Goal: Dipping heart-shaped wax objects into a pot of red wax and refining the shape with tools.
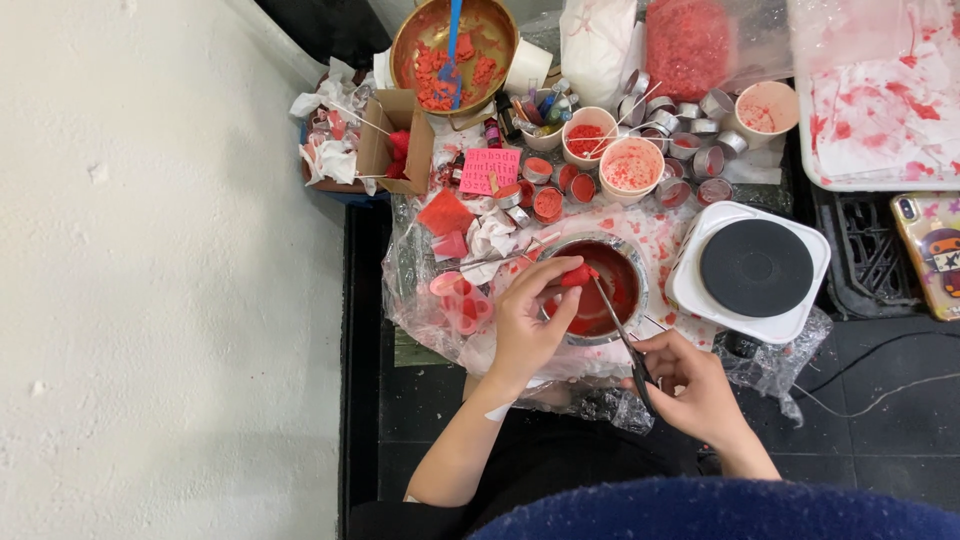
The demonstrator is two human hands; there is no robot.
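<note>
Red wax everywhere here: we've got our left hand (525,325) with its fingers pinched shut on a small red wax piece (576,275), held right over the metal bowl of red liquid (600,290) near the front edge of the surface. Our right hand (690,378) has its fingers closed around the handles of the scissors (620,330), whose tips touch the piece. The white hot plate (752,270) sits just beside the bowl, with little tins (690,140) and paper cups (632,168) toward the back edge.
</note>
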